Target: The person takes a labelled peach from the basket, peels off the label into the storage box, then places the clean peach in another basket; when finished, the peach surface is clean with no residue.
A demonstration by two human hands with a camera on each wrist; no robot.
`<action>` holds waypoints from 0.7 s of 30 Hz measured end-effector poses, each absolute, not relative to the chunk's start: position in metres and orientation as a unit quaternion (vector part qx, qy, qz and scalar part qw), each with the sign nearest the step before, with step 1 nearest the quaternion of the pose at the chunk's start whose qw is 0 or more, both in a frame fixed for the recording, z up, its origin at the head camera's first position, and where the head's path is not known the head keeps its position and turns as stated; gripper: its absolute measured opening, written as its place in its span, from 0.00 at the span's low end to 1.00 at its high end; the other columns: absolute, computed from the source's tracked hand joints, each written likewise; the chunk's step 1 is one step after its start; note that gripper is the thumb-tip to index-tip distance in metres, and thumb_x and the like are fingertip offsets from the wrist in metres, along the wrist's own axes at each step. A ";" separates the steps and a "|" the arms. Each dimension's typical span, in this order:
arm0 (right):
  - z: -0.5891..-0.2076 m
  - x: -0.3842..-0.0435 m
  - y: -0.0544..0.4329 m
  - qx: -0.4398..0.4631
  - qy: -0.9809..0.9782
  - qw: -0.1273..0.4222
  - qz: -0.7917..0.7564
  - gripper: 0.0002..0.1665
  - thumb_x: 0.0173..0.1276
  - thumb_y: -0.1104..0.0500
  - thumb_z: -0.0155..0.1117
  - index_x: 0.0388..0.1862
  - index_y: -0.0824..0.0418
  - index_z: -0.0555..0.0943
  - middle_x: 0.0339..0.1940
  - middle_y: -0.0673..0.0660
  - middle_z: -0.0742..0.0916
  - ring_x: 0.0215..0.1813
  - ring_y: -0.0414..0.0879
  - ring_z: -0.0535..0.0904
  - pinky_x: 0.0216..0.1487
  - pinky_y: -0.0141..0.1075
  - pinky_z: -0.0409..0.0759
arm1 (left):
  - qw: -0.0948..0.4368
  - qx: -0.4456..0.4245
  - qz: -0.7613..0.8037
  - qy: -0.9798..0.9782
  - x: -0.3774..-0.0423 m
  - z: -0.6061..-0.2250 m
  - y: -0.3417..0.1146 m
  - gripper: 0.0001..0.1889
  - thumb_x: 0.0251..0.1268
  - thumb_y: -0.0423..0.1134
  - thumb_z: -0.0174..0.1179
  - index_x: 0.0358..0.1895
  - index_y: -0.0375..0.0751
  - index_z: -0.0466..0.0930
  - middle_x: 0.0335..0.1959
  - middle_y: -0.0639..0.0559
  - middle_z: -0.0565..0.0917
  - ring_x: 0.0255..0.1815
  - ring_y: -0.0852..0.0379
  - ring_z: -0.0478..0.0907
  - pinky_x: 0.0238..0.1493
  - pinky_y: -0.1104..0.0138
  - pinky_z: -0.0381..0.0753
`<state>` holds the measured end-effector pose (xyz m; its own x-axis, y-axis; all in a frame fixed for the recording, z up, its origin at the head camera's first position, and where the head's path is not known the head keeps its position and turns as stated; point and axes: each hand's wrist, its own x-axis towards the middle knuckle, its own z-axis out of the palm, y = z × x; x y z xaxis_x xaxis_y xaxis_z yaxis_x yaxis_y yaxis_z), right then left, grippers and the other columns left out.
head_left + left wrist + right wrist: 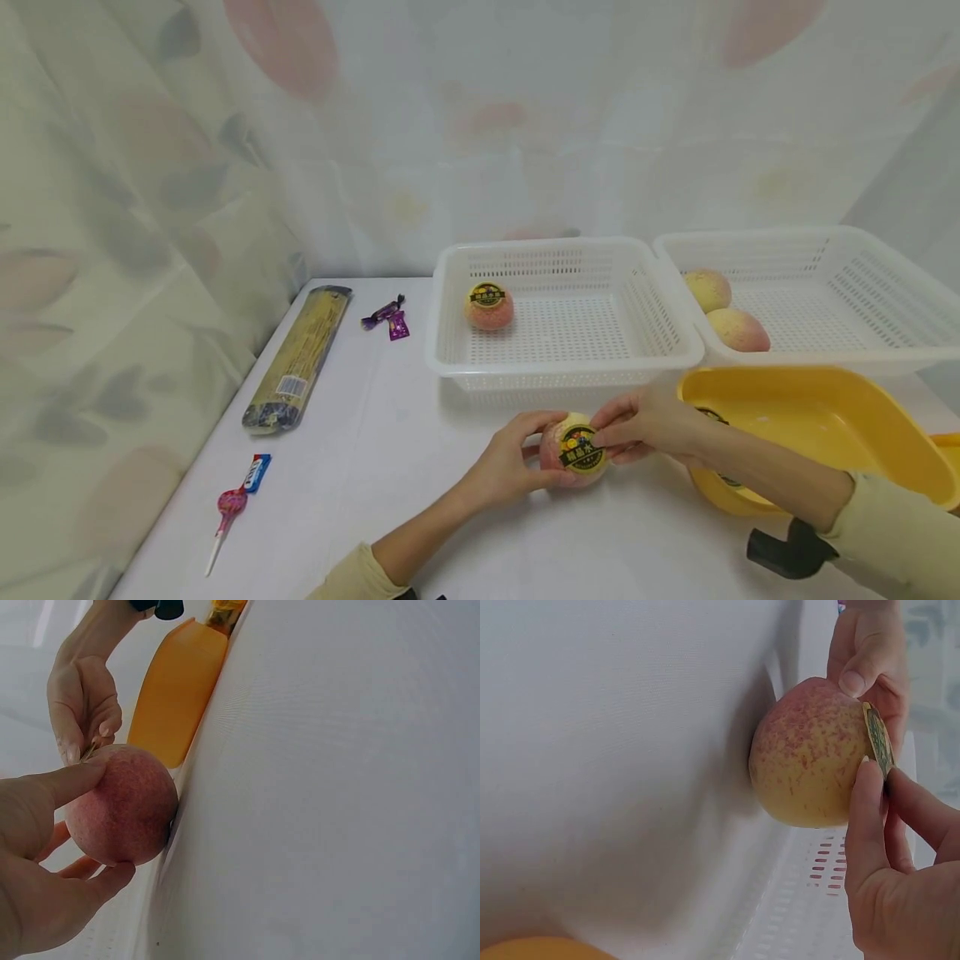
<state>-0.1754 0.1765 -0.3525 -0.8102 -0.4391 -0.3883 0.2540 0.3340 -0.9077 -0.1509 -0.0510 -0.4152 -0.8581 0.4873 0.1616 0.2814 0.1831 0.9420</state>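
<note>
On the white tablecloth, close to the front of the left basket, sits a pink and yellow peach (552,454). My left hand (498,467) grips it from the left, thumb and fingers on opposite sides. A round black and gold sticker (581,450) with printed characters lies on its upper face. My right hand (652,427) pinches the sticker's right edge between thumb and finger. In the right wrist view part of the sticker (879,739) stands a little off the peach's skin. The left wrist view shows the peach's pink side (127,806) facing the camera.
The left white basket (562,367) holds one stickered peach (489,312); the right basket (847,358) holds two plain peaches (738,330). A yellow tub (817,417) with black stickers stands under my right forearm. Leftward lie a noodle pack (300,358), purple candies (386,315) and a lollipop (231,502).
</note>
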 end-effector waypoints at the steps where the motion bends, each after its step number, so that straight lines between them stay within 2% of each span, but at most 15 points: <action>1: -0.352 -0.175 0.176 -0.063 0.763 0.298 -0.570 0.16 0.60 0.63 0.70 0.43 0.72 0.81 0.35 0.60 0.86 0.31 0.48 0.84 0.38 0.42 0.85 | 0.088 0.251 0.587 0.765 -0.151 -0.415 -0.051 0.34 0.47 0.29 0.74 0.62 0.38 0.72 0.57 0.51 0.73 0.59 0.55 0.70 0.56 0.69 0.75; 6: -0.351 -0.176 0.179 -0.065 0.778 0.276 -0.561 0.14 0.59 0.63 0.70 0.41 0.72 0.82 0.33 0.58 0.86 0.30 0.46 0.83 0.38 0.42 0.85 | 0.085 0.252 0.581 0.769 -0.150 -0.415 -0.051 0.34 0.47 0.28 0.73 0.62 0.37 0.71 0.57 0.48 0.72 0.59 0.52 0.70 0.56 0.69 0.75; 11: -0.345 -0.181 0.194 -0.069 0.764 0.269 -0.582 0.15 0.62 0.66 0.67 0.44 0.75 0.80 0.33 0.58 0.86 0.32 0.45 0.83 0.39 0.40 0.85 | 0.084 0.251 0.587 0.765 -0.149 -0.413 -0.050 0.34 0.47 0.27 0.73 0.61 0.36 0.71 0.57 0.46 0.72 0.60 0.49 0.70 0.56 0.68 0.75; 21: -0.330 -0.192 0.273 -0.037 0.757 0.259 -0.599 0.17 0.69 0.65 0.59 0.51 0.76 0.74 0.41 0.55 0.85 0.42 0.46 0.84 0.48 0.42 0.82 | 0.085 0.246 0.587 0.767 -0.150 -0.415 -0.051 0.35 0.47 0.27 0.73 0.62 0.36 0.71 0.57 0.45 0.72 0.59 0.49 0.70 0.56 0.69 0.75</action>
<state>-0.1922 0.2729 -0.3302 -0.8627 -0.3666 -0.3483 0.2547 0.2802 -0.9255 -0.1497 -0.0507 -0.4149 -0.8643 0.4774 0.1587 0.2780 0.1905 0.9415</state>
